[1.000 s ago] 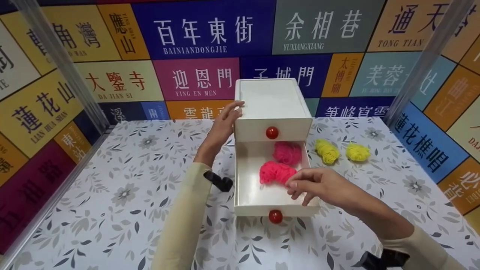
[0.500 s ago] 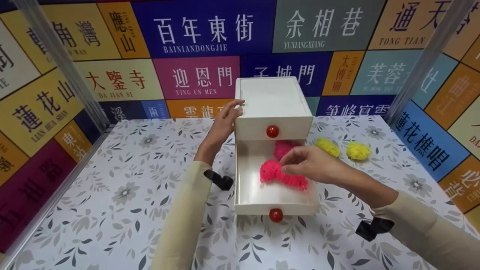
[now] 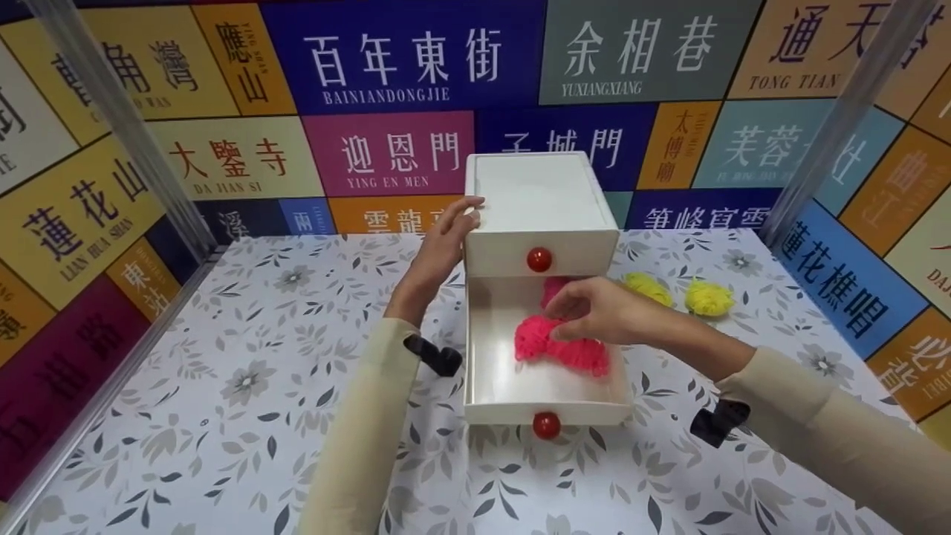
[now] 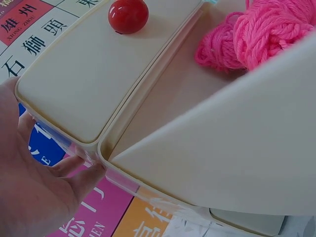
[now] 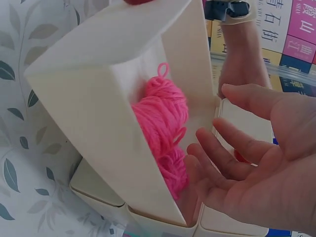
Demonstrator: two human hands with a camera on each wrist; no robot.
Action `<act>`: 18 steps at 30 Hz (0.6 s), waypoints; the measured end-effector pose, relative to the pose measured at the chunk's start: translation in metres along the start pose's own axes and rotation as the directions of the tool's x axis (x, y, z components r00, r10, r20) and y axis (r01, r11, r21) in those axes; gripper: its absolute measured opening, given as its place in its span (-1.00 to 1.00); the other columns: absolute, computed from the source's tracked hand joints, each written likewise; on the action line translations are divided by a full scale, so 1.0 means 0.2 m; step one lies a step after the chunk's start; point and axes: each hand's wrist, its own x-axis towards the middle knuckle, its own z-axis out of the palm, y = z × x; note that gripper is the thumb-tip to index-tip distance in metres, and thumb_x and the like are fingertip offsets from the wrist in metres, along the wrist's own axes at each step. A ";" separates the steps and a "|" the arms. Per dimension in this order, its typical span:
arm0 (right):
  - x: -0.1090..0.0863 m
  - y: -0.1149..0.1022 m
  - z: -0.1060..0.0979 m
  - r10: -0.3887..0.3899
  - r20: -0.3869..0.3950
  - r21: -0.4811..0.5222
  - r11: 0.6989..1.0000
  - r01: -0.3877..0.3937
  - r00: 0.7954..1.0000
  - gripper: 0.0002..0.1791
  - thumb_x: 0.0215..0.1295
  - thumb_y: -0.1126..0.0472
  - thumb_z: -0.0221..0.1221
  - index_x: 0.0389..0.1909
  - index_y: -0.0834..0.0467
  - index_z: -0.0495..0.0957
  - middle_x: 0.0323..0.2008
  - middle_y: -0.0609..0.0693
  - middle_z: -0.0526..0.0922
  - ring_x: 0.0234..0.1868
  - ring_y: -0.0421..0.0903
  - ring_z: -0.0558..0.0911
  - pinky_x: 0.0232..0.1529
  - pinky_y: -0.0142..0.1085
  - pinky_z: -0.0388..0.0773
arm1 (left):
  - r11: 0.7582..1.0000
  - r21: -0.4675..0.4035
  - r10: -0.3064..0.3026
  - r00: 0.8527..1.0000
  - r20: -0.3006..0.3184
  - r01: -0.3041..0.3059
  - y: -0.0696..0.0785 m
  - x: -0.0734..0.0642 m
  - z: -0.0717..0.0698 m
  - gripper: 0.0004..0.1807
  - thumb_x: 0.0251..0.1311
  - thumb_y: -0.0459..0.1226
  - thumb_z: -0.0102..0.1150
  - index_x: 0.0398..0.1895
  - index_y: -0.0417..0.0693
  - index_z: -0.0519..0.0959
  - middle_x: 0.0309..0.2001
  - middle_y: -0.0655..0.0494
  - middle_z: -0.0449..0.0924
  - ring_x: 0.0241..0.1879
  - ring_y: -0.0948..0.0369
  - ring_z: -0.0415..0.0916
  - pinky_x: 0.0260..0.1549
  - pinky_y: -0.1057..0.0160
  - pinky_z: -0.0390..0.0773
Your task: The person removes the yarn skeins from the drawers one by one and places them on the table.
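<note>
A white drawer cabinet (image 3: 539, 193) has its lower drawer (image 3: 490, 383) pulled out. Inside lie a bright pink yarn skein (image 3: 533, 338) and, behind it, a darker pink skein (image 3: 552, 288), partly hidden by my right hand (image 3: 598, 308). That hand hovers over the drawer with fingers loosely bent; the right wrist view shows nothing in its grasp, the fingers beside the pink yarn (image 5: 160, 116). My left hand (image 3: 446, 241) rests against the cabinet's left side, fingertips at the top edge. In the left wrist view its fingers (image 4: 91, 180) lie along the side wall.
Two yellow yarn skeins, one nearer (image 3: 648, 286) and one farther right (image 3: 709, 297), lie on the flowered tablecloth (image 3: 245, 379) right of the cabinet. Red round knobs mark the upper drawer (image 3: 539, 259) and lower drawer (image 3: 547, 426). A printed wall stands close behind.
My right hand has moved back and left, from the near end of the bright pink skein to above the skeins. The left hand has stayed put.
</note>
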 end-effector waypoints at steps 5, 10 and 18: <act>0.03 0.02 0.03 -0.014 -0.019 -0.050 0.999 0.013 1.000 -0.57 0.24 0.21 0.36 0.12 0.23 0.61 0.03 0.18 0.71 0.07 0.10 0.66 0.15 -0.08 0.61 | 1.000 0.001 0.004 1.000 -0.007 -0.004 0.00 0.00 0.00 -0.57 0.50 -0.11 -0.10 0.38 0.14 0.39 0.40 -0.04 0.34 0.27 0.03 0.39 0.35 -0.10 0.38; 0.05 0.03 0.06 -0.018 -0.029 -0.081 0.997 0.016 0.999 -0.57 0.22 0.26 0.36 0.11 0.27 0.61 0.02 0.20 0.70 0.06 0.11 0.65 0.17 -0.05 0.60 | 1.000 -0.006 0.010 1.000 0.003 -0.010 0.00 0.00 0.00 -0.57 0.51 -0.11 -0.12 0.38 0.12 0.39 0.38 -0.07 0.35 0.26 0.02 0.40 0.33 -0.07 0.41; 0.09 0.06 0.10 -0.019 -0.014 -0.113 0.993 0.017 1.000 -0.51 0.15 0.33 0.39 0.14 0.30 0.59 -0.02 0.19 0.70 0.01 0.07 0.64 0.16 -0.06 0.60 | 1.000 -0.017 0.012 1.000 0.007 -0.012 0.00 -0.01 0.00 -0.57 0.51 -0.11 -0.11 0.39 0.13 0.38 0.41 -0.04 0.33 0.31 0.02 0.38 0.37 -0.10 0.36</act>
